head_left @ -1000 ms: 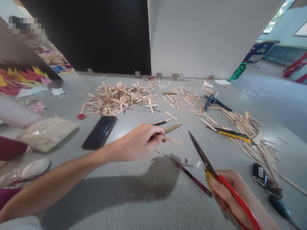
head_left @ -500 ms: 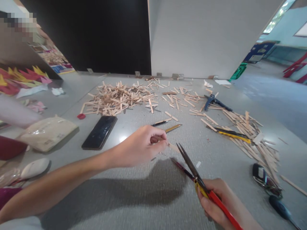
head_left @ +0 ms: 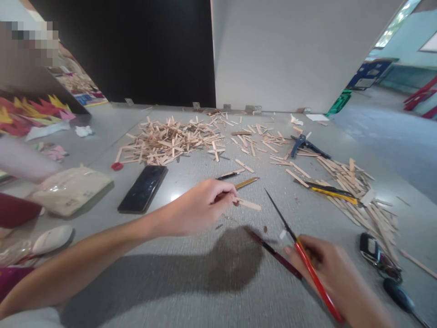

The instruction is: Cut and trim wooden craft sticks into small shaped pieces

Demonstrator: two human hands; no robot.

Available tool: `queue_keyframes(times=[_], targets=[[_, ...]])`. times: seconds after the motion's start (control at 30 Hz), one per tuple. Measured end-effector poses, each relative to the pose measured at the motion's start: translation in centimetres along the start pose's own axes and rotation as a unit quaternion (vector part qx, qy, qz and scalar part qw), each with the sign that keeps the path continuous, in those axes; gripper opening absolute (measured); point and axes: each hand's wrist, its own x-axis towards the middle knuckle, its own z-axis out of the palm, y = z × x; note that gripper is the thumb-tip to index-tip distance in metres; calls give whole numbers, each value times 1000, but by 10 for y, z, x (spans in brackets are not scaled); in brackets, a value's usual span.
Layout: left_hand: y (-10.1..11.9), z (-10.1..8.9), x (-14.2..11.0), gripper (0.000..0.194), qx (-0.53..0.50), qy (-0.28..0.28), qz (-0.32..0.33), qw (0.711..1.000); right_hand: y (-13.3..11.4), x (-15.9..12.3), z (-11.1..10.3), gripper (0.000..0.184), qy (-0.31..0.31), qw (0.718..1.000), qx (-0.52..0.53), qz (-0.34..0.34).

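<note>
Between the thumb and fingers of my left hand (head_left: 201,207) is a small flat wooden stick (head_left: 249,204), its free end pointing right. My right hand (head_left: 329,269) is closed around red-handled scissors (head_left: 309,262); the dark blades point up and left, a short way right of the stick and apart from it. Below the scissor tips lies a dark maroon craft knife (head_left: 275,255) on the grey table (head_left: 191,282). A gold-coloured blade-like piece (head_left: 247,182) and a dark pen-like tool (head_left: 228,175) lie just beyond my left hand.
A heap of wooden sticks (head_left: 170,139) covers the back left, with another pile (head_left: 355,182) at right. A phone (head_left: 142,189), a plastic packet (head_left: 70,189), blue pliers (head_left: 302,143), a yellow cutter (head_left: 334,195) and keys (head_left: 378,257) lie around. Upright boards (head_left: 273,54) stand behind.
The scissors moved left to the stick's end, then drew back right and turned in my right hand. My left hand keeps the stick, having shifted only slightly.
</note>
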Motion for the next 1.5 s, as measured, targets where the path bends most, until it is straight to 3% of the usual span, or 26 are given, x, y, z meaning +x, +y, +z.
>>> queue_keyframes(times=[0.07,0.13,0.23,0.3,0.4,0.5,0.57,0.63,0.7,0.77,0.83,0.93,1.07,1.3,1.43,1.5], targets=[[1,-3,0,27,4,-6,13,1000,9,11,-9,46,68,989,-128,31],[2,-6,-1,26,3,-11,24,1000,23,18,-17,33,87,974,-206,39],[1,-9,-1,28,-7,-16,30,999,41,18,-24,28,88,968,-233,-40],[0,-10,-1,26,-24,-6,41,999,44,14,-23,27,128,948,-273,-100],[-5,-6,2,30,-103,16,51,993,31,11,-9,26,179,903,-336,-198],[-19,5,8,35,-253,14,30,967,9,13,15,26,151,880,-320,-318],[-31,16,12,37,-354,14,8,935,0,15,31,33,172,858,-324,-360],[-42,26,14,36,-396,37,-55,916,-3,18,42,38,191,847,-329,-372],[-50,35,14,32,-404,47,-123,905,-2,20,45,35,174,868,-306,-351],[-55,41,13,25,-404,52,-158,900,-1,23,43,26,128,913,-252,-294],[-59,46,12,20,-406,54,-162,898,-3,26,39,16,77,951,-190,-230],[-64,55,11,26,-410,34,-130,902,-14,32,37,18,44,977,-99,-183],[-69,64,12,25,-387,9,-100,917,-24,42,43,29,34,982,-20,-185],[-65,64,14,17,-302,-27,-112,946,-19,44,51,27,75,971,4,-226],[-59,60,10,11,-141,-1,-70,988,-18,40,51,30,112,962,6,-249],[-57,58,6,20,-51,10,-42,998,-16,39,52,34,131,952,19,-275]])
